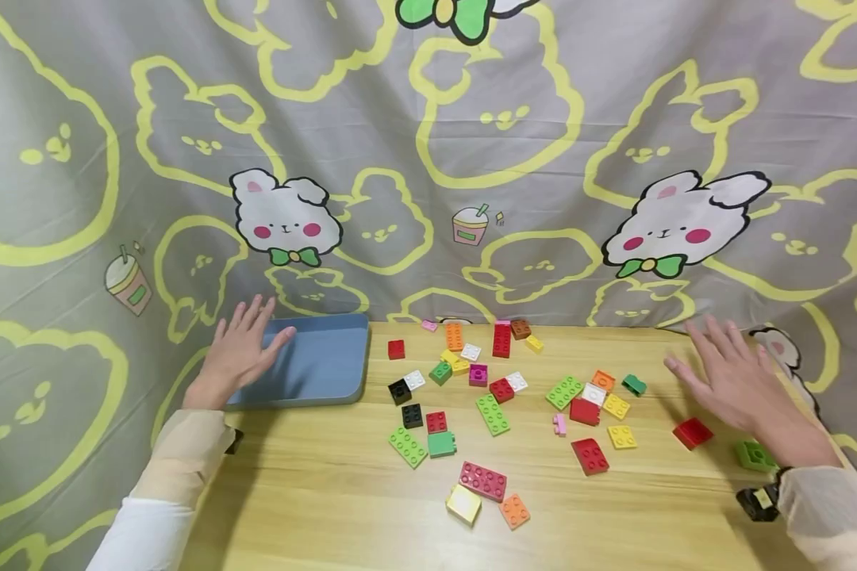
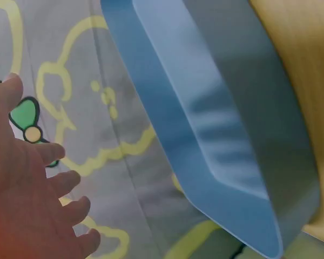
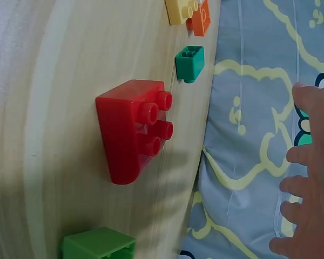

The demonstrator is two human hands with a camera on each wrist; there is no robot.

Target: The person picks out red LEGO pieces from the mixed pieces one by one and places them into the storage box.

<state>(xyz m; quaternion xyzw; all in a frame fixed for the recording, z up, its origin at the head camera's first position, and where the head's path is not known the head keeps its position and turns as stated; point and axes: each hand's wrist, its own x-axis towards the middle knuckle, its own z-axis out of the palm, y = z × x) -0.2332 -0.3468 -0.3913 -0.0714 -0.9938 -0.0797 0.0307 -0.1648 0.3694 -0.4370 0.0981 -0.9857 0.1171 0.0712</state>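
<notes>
1. Wooden surface (image 1: pixel 314 492): I judge the handling barely begun.
2. Blue tray (image 1: pixel 321 357), far left: I see nothing inside.
3. My left grip (image 1: pixel 237 353) beside the tray, right grip (image 1: pixel 739 385) near a red brick (image 1: pixel 693 433): fingers spread, holding nothing.
4. Scattered bricks (image 1: pixel 482 480), centre to right: left to handle.

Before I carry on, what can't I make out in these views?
Head view: part of the left side of the blue rectangular tray, hidden behind the left hand.
Left wrist view: part of the tray, cut off by the top edge.
Right wrist view: part of the green plastic brick, cut off by the bottom edge.
Head view: the leftmost pink plastic brick's studs, too small to count.
</notes>
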